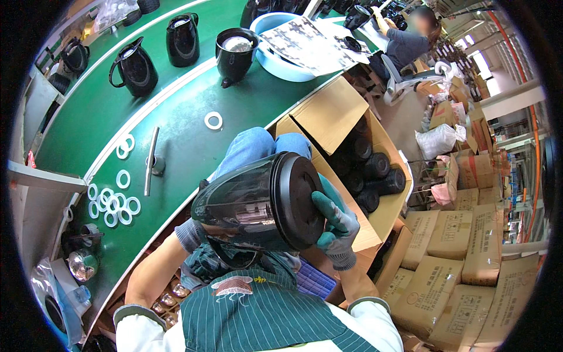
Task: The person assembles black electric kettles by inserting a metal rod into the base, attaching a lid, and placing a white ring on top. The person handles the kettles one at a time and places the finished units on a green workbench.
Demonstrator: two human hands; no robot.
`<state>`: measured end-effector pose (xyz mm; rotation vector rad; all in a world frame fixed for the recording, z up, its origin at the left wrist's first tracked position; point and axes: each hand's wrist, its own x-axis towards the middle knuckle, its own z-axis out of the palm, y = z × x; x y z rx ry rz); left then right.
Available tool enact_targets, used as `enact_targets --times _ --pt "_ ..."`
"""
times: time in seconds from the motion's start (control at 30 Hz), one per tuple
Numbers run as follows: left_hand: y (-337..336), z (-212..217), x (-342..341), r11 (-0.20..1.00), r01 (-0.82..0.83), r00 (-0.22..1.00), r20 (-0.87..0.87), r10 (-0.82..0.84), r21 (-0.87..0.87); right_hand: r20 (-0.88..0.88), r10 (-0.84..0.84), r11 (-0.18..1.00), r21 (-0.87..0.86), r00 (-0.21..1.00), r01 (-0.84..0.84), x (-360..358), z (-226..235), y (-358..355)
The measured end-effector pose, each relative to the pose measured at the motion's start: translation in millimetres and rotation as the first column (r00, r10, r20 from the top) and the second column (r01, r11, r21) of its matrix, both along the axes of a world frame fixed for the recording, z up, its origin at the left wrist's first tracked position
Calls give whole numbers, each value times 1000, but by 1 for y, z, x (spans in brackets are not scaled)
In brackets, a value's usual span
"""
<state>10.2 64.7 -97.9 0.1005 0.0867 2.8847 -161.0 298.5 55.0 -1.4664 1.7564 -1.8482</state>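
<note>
A glossy black vacuum jug [237,202] lies tilted on its side above my lap, its round black base [302,199] turned to the right. My left hand [190,233], in a grey-cuffed glove, supports the jug from the left. Its fingers are hidden behind the body. My right hand [337,226], gloved in grey and green, is closed against the base, with fingers on its flat face and at the rim. The jug's handle [231,255] points down toward my apron.
White rings [111,205] and a metal T-shaped tool [152,164] lie on the green bench [182,129]. Black jugs [138,67] and a blue basin [281,64] stand farther back. An open carton [375,217] holds black parts at right. A person [410,41] sits beyond.
</note>
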Motion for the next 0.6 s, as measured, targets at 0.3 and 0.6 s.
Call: enact_targets --times 0.3,0.6 --pt "-24 -8 16 946 -127 982 93 162 -297 32 54 985 161 998 -59 -4 5 0" --pt "-27 50 1 -253 -205 755 -317 574 -946 260 -150 964 252 954 83 4 -4 -19"
